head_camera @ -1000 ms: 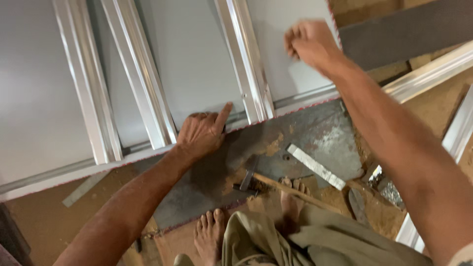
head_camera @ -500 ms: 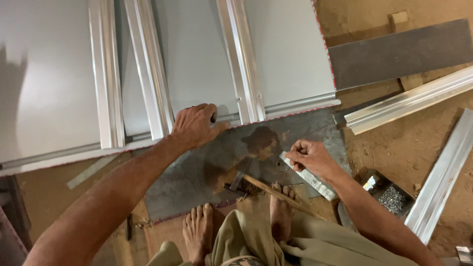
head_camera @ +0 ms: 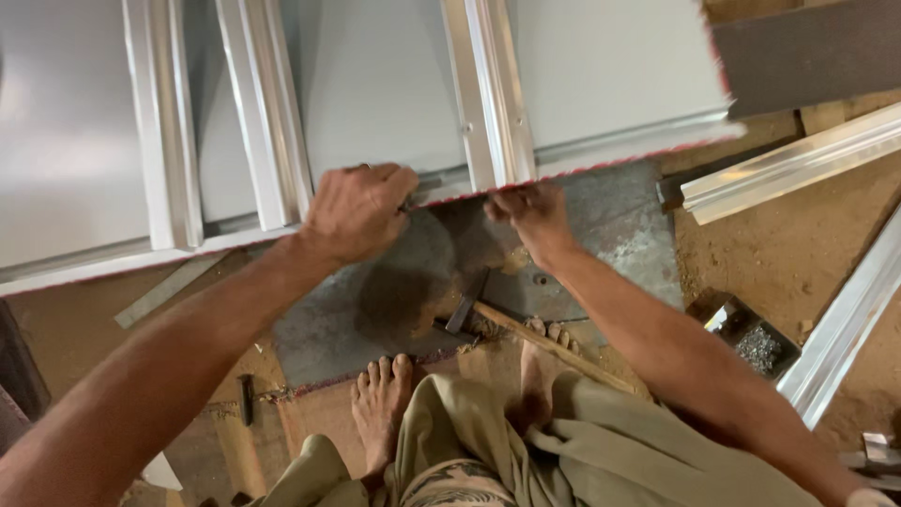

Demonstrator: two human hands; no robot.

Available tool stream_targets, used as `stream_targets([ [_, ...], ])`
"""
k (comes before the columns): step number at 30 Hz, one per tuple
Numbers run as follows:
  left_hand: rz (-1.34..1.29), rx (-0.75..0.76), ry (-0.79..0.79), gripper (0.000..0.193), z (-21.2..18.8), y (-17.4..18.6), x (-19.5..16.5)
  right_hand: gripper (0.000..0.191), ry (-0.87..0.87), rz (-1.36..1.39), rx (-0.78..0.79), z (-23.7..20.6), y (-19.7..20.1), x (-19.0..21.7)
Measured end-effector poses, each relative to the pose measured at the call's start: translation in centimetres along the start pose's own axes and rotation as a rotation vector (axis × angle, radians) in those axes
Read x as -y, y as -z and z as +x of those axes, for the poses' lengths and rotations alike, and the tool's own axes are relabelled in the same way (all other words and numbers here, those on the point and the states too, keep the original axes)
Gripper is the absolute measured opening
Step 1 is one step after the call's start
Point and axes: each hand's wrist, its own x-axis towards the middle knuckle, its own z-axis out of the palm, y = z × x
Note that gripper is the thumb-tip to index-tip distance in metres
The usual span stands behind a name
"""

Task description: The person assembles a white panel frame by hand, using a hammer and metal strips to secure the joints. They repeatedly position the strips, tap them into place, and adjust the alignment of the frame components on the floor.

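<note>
A large grey panel [head_camera: 385, 84] with aluminium channels [head_camera: 488, 94] screwed across it lies in front of me, its near edge trimmed in red. My left hand [head_camera: 357, 211] is closed over that near edge, between two channels. My right hand [head_camera: 535, 214] holds the same edge just below the end of the middle channel, with its fingers curled under it. Both hands are above a dark, stained metal plate [head_camera: 610, 235] on the ground. A hammer [head_camera: 465, 314] with a wooden handle lies on the plate between my arms, beside my bare feet [head_camera: 380, 404].
Loose aluminium profiles [head_camera: 788, 164] lie on the dirt floor at the right, with another profile [head_camera: 849, 314] nearer me. A small open box of screws [head_camera: 751, 340] sits between them. A dark board [head_camera: 807, 47] is at the top right. A flat metal strip [head_camera: 160, 291] lies at the left.
My right hand came down from the far right to a metal strip on the plate, then up to the panel's edge. My left hand shifted from resting flat to gripping the edge.
</note>
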Motion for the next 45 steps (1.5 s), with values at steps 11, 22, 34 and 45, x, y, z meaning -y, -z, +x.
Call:
stream_targets([
  [11,-0.024,-0.066,-0.062,0.009,0.0,4.4,-0.2,0.009,0.194,0.274,-0.009,4.6,-2.5,-2.8],
  [22,0.082,0.020,-0.074,0.011,-1.2,-4.8,0.5,0.017,0.379,-0.871,-0.002,-5.4,8.3,-6.3],
  [34,0.076,0.020,-0.072,0.009,-0.5,-4.1,-0.6,0.048,0.183,-1.291,-0.030,-9.8,13.9,-10.1],
  [45,-0.756,0.752,0.352,0.044,0.4,-4.3,-11.7,0.032,0.159,-1.032,0.153,-9.6,18.8,-7.8],
])
